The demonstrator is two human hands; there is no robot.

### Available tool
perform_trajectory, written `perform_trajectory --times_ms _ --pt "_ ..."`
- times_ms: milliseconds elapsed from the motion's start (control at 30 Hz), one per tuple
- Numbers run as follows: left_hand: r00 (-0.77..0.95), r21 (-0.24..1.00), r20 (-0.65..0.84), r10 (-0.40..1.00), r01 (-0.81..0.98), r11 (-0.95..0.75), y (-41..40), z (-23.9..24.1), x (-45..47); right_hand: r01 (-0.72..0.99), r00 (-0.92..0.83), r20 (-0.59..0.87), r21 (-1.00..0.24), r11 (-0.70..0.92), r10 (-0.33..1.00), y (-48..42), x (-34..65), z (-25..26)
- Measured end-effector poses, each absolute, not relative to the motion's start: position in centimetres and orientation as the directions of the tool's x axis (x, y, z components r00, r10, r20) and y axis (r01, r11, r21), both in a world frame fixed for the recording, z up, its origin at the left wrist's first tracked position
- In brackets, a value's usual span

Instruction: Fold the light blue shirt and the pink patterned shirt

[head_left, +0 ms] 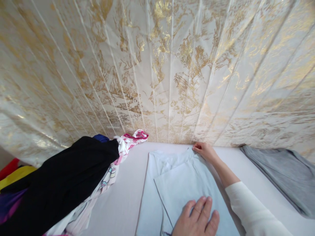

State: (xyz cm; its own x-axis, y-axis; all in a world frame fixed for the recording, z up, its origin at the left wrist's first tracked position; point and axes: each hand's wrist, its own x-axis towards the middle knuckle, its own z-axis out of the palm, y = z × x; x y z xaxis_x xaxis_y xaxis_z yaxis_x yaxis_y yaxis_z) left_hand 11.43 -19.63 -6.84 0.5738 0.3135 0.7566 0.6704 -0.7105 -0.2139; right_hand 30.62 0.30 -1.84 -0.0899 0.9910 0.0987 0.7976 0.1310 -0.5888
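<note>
A pale blue garment [182,183], seemingly a shirt, lies partly folded on the white surface, with one flap laid diagonally across it. My left hand [197,218] rests flat on its lower part, palm down and fingers spread. At the far edge, my right hand [203,150] reaches in from the right and pinches the garment's top right corner between thumb and fingers. A white sleeve covers the right forearm. The garment's near end runs out of the picture.
On the left lies a loose heap of clothes, with a black garment [73,170] on top and a pink-and-white printed cloth [134,137] beside it. A folded grey garment [283,173] lies on the right. Behind the surface rises gold-patterned, pleated fabric [169,72].
</note>
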Motion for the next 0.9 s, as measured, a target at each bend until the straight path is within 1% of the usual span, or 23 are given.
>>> perform_trajectory --times_ms 167,233,300,367,400,467,533,567,600,633,700,767,900 --pt "0.631 -0.242 0.711 0.310 0.634 -0.735 -19.5 -7.5 11.2 0.818 -0.065 0.148 -0.558 0.137 0.987 -0.7 30.5 -1.4" --pt "0.658 -0.248 0.683 0.318 0.618 -0.746 -19.6 -7.8 11.4 0.826 -0.047 0.199 -0.544 0.150 0.979 -2.1 30.7 -0.8" --pt "0.675 -0.225 0.657 0.337 0.602 -0.767 -19.6 -7.8 11.4 0.827 -0.037 0.249 -0.536 0.169 0.968 -4.4 30.5 -0.5" --pt "0.712 -0.163 0.600 0.365 0.556 -0.815 -19.4 -6.7 10.9 0.820 -0.063 0.273 -0.534 0.206 0.960 -7.6 29.7 -0.8" --pt "0.735 -0.111 0.555 0.389 0.529 -0.841 -19.1 -5.8 10.2 0.813 -0.094 0.276 -0.533 0.234 0.957 -9.4 29.1 -1.3" --pt "0.761 0.040 0.443 0.473 0.511 -0.859 -17.8 -3.1 8.0 0.815 -0.182 0.325 -0.479 0.327 0.928 -12.9 27.7 -2.6" --pt "0.678 0.202 0.330 0.657 0.629 -0.751 -15.6 -0.3 4.9 0.842 -0.252 0.334 -0.386 0.376 0.908 -16.0 26.3 -4.0" --pt "0.614 0.244 0.262 0.744 0.704 -0.667 -14.1 0.9 3.2 0.856 -0.285 0.335 -0.332 0.395 0.898 -17.1 25.7 -4.6" --pt "0.548 0.247 0.189 0.815 0.777 -0.579 -12.5 1.8 1.6 0.866 -0.319 0.328 -0.280 0.414 0.889 -18.0 25.1 -5.1" --pt "0.496 0.237 0.170 0.851 0.818 -0.524 -10.9 2.3 0.1 0.873 -0.349 0.317 -0.231 0.429 0.882 -18.6 24.7 -5.4" --pt "0.434 0.220 0.155 0.888 0.861 -0.459 -7.9 2.5 -2.3 0.881 -0.390 0.288 -0.158 0.445 0.875 -19.1 24.2 -5.6" --pt "0.392 0.205 0.147 0.908 0.886 -0.416 -5.8 1.9 -3.6 0.887 -0.407 0.264 -0.116 0.448 0.875 -19.2 24.1 -5.5" --pt "0.304 0.186 0.154 0.940 0.926 -0.329 -4.0 0.9 -3.8 0.888 -0.415 0.250 -0.100 0.450 0.875 -19.1 24.0 -5.1"
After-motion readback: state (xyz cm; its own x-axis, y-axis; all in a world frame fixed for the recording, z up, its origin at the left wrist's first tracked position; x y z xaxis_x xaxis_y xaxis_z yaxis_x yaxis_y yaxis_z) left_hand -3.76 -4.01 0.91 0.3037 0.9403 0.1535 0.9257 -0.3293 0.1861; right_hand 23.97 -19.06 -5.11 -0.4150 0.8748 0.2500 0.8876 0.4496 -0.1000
